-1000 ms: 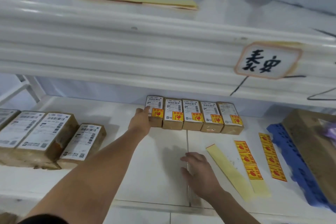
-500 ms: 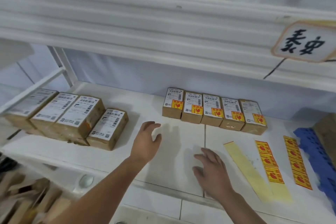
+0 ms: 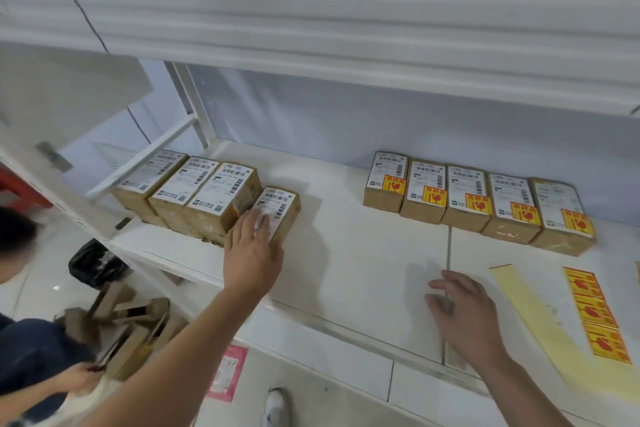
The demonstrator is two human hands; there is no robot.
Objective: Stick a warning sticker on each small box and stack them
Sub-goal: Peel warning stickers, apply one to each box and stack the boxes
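Observation:
A small brown box (image 3: 284, 206) with a white shipping label and no warning sticker lies on the white shelf (image 3: 356, 274), at the right end of a row of three similar boxes (image 3: 204, 191). My left hand (image 3: 254, 253) rests on its near end, fingers lying over the label. Further right stands a row of several small boxes (image 3: 464, 199), each bearing a yellow and red warning sticker. My right hand (image 3: 464, 315) lies flat on the shelf, holding nothing. A strip of warning stickers (image 3: 595, 315) lies right of it, beside an empty yellow backing strip (image 3: 533, 319).
An upper shelf (image 3: 346, 10) overhangs the work area. At the lower left another person (image 3: 31, 357) crouches on the floor among cardboard boxes (image 3: 128, 329), near a black bag (image 3: 97, 263). A pink slip (image 3: 227, 374) lies on the floor.
My left hand has moved left from the stickered row onto the small unstickered box. The view has swung left and down. My right hand stays flat on the shelf.

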